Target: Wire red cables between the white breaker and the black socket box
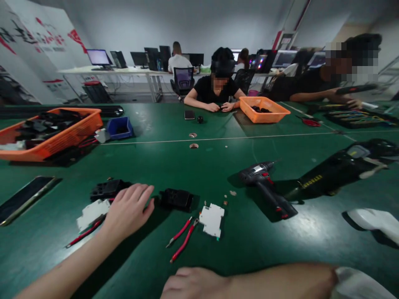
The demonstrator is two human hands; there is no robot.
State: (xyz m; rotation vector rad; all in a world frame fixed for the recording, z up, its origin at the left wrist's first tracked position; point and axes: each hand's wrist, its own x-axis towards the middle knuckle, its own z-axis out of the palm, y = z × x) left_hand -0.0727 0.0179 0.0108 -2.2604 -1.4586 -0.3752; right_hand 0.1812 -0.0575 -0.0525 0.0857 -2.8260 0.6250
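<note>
My left hand (131, 207) is over the green table, beside a black plastic part (107, 189) and partly covering it; its fingers lie side by side and what is under them is hidden. A white module (91, 214) with red wires sits below that part. Between my hands lie a second black part (176, 199), two short red wires (183, 243) with metal ends, and a white circuit-breaker-like module (212, 220). My right hand (190, 284) is at the bottom edge, its fingers mostly cut off by the frame.
A black drill (268, 189) and a dark bottle-shaped tool (333, 172) lie at right. Left are a phone (26, 197), an orange basket (75, 135) and a blue bin (120, 128). Another orange basket (264, 116) stands near a person (218, 87) across the table.
</note>
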